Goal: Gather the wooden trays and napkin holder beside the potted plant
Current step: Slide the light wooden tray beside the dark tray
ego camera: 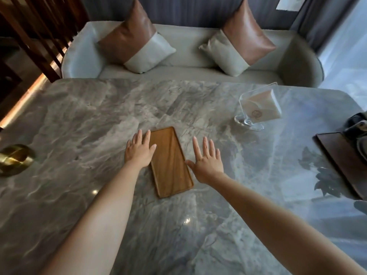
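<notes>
A long light-wood tray (171,161) lies flat in the middle of the grey marble table (83,120), empty. My left hand (140,150) is spread flat over the tray's far left edge, thumb on the wood. To the tray's right, my right hand (206,158) is open with fingers apart, its thumb close to the tray's rim. A clear napkin holder (256,108) with white napkins stands at the far right of the table. A darker wooden tray (337,155) sits at the right edge. The plant shows only as a leafy reflection (321,175).
A brass bowl (14,158) sits at the table's left edge. Dark objects (357,126) rest on the darker tray. Behind the table is a pale sofa (188,70) with two brown and cream cushions. Wooden slats stand at the upper left.
</notes>
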The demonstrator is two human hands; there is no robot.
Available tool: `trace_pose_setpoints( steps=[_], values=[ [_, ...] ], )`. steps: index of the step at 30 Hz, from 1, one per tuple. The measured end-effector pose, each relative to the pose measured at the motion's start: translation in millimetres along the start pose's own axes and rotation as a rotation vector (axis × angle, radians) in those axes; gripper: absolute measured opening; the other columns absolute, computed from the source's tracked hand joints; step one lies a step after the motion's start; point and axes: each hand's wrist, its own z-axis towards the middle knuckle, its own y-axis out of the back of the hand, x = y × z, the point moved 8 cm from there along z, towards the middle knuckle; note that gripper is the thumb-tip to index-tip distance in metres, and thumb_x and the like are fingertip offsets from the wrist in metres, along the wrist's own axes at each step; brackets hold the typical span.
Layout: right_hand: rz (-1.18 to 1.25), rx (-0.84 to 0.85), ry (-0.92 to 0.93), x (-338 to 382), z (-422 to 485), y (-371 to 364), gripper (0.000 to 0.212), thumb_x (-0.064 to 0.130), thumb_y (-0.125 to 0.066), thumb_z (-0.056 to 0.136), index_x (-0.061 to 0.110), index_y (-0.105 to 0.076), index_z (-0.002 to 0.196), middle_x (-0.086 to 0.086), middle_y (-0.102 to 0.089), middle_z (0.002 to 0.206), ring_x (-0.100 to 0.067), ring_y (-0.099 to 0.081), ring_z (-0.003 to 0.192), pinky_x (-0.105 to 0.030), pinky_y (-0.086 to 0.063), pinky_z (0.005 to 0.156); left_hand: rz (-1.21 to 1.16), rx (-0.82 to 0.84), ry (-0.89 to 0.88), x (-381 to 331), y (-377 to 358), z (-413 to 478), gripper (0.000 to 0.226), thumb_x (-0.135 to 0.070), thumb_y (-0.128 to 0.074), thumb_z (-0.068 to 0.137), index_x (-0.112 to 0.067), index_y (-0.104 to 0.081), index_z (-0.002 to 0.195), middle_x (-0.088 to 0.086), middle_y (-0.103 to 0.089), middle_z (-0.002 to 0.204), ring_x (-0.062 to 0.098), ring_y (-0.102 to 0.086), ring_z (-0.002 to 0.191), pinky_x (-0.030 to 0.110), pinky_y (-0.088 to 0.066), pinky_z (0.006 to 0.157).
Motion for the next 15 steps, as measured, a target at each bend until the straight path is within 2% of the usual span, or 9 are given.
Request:
trace_pose_setpoints(
  steps=[2, 4, 7, 9, 11, 15],
  values=[
    [0.031, 0.047, -0.025, 7.3, 0.2, -13.6, 0.068, 0.048, -0.024, 0.096, 0.027, 0.017, 0.146, -0.014, 0.002, 0.159, -0.03, 0.004, 0.146, -0.044, -0.006, 0.119, -0.008, 0.031, 0.013, 6.7, -3.3, 8.9, 0.061, -0.043, -0.023, 0.1, -0.02, -0.001, 0.152, 0.011, -0.001, 0.161, 0.029, -0.011, 0.147, 0.042, -0.013, 0.12],
    [0.089, 0.084, -0.064, 10.0, -0.2, -23.7, 0.067, 0.046, -0.028, 0.096, 0.029, 0.012, 0.147, -0.016, -0.021, 0.153, -0.033, -0.018, 0.141, -0.043, -0.023, 0.113, 0.0, 0.058, 0.03, 10.2, -6.0, 18.3, 0.061, -0.044, -0.023, 0.1, -0.019, -0.002, 0.152, 0.016, -0.016, 0.158, 0.033, -0.023, 0.143, 0.043, -0.022, 0.115],
    [0.214, 0.163, -0.148, 7.9, -2.9, -37.3, 0.064, 0.04, -0.03, 0.096, 0.033, 0.009, 0.147, -0.016, -0.041, 0.139, -0.034, -0.041, 0.125, -0.043, -0.04, 0.097, 0.02, 0.057, 0.03, 10.1, -7.8, 33.2, 0.062, -0.044, -0.023, 0.1, -0.017, -0.004, 0.152, 0.02, -0.028, 0.152, 0.035, -0.031, 0.138, 0.044, -0.029, 0.111],
    [0.285, 0.189, -0.225, 3.5, -5.0, -43.6, 0.06, 0.039, -0.03, 0.096, 0.033, 0.002, 0.147, -0.015, -0.053, 0.128, -0.032, -0.054, 0.111, -0.04, -0.044, 0.081, 0.033, 0.054, 0.016, 7.1, -8.6, 43.3, 0.061, -0.044, -0.023, 0.1, -0.016, -0.005, 0.152, 0.02, -0.029, 0.152, 0.035, -0.031, 0.137, 0.044, -0.03, 0.11],
    [0.342, 0.197, -0.284, -1.2, -6.0, -50.3, 0.056, 0.042, -0.031, 0.096, 0.03, -0.009, 0.146, -0.013, -0.061, 0.119, -0.031, -0.06, 0.102, -0.037, -0.043, 0.072, 0.058, 0.055, -0.007, 2.9, -10.2, 53.3, 0.061, -0.044, -0.023, 0.1, -0.015, -0.007, 0.152, 0.02, -0.03, 0.151, 0.035, -0.032, 0.137, 0.044, -0.031, 0.109],
    [0.472, 0.238, -0.406, -12.9, -9.5, -66.6, 0.048, 0.043, -0.04, 0.093, 0.019, -0.033, 0.134, -0.011, -0.061, 0.119, -0.03, -0.061, 0.104, -0.038, -0.047, 0.077, 0.081, 0.046, -0.031, -5.0, -11.1, 68.8, 0.058, -0.043, -0.022, 0.1, -0.013, -0.017, 0.149, 0.022, -0.032, 0.149, 0.036, -0.033, 0.136, 0.045, -0.031, 0.109]
  ],
)
